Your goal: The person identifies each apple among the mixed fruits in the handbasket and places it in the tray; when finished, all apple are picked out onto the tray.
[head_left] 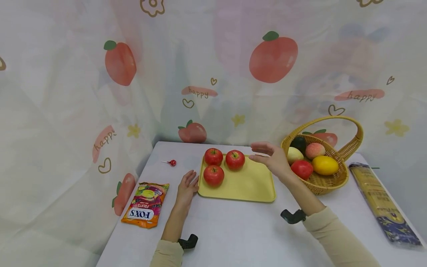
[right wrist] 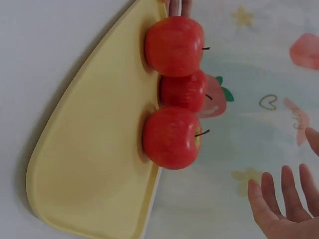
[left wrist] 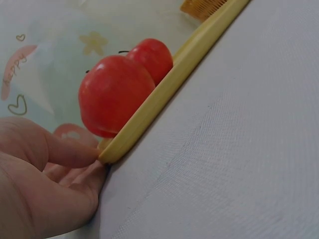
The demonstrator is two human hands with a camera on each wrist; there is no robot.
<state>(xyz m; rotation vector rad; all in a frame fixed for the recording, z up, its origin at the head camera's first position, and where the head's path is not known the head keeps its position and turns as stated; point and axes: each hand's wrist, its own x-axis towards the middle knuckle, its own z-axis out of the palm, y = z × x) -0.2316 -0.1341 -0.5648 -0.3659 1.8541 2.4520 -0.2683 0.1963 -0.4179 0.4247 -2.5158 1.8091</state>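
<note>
Three red apples (head_left: 214,175) sit together at the left end of a yellow tray (head_left: 248,187). My left hand (head_left: 186,188) is at the tray's left side. In the left wrist view its fingertips (left wrist: 89,158) touch the tray's rim near a corner, below an apple (left wrist: 115,94); part of that hand's fingers is hidden. My right hand (head_left: 271,158) hovers above the tray's right side, fingers apart and holding nothing. The right wrist view shows this hand (right wrist: 291,214) clear of the apples (right wrist: 173,137).
A wicker basket (head_left: 351,148) with a tall handle holds several fruits at the right. Beyond it lies a long clear-and-blue pack of noodles (head_left: 383,202). On the left are an orange-and-purple candy bag (head_left: 146,204) and a red lollipop (head_left: 172,162). A printed curtain (head_left: 213,55) stands behind.
</note>
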